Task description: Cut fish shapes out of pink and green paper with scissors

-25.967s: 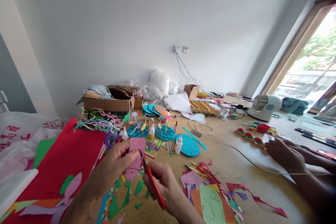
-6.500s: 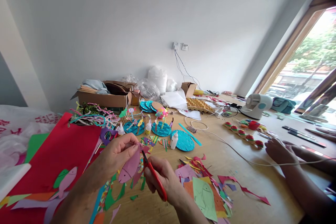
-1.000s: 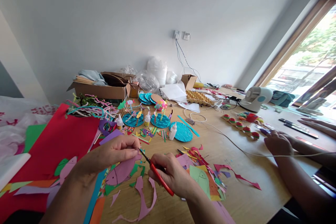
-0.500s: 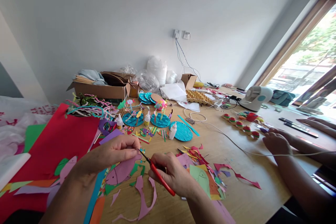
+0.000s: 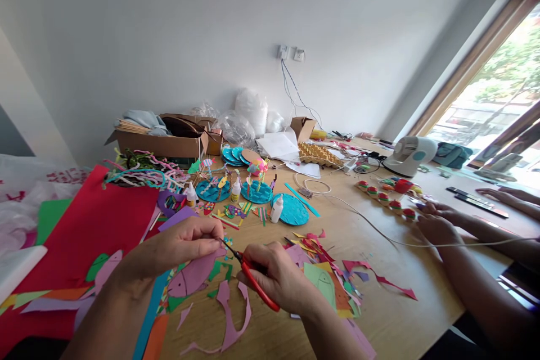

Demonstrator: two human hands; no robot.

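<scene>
My right hand (image 5: pixel 274 278) is wrapped round the red handles of the scissors (image 5: pixel 260 288), whose dark blades point up and left. The blade tips reach the fingers of my left hand (image 5: pixel 198 242), which are pinched together; what lies between them is too small to make out. Just beneath my left hand is a pink paper fish (image 5: pixel 192 277) with drawn lines. Curved pink offcuts (image 5: pixel 230 320) lie in front of it on the table. To the right of the scissors, a light green paper with a drawn fish (image 5: pixel 323 287) rests on coloured scraps.
Blue discs (image 5: pixel 291 209), glue bottles (image 5: pixel 276 209) and small paper fish stand behind my hands. Red paper (image 5: pixel 88 230) covers the left side. A white cable (image 5: pixel 371 222) crosses the right side, near another person's hands (image 5: pixel 439 225) and an egg-carton strip (image 5: pixel 383 199).
My hands and the scissors have hardly moved. The other person's hands at the right have shifted slightly left.
</scene>
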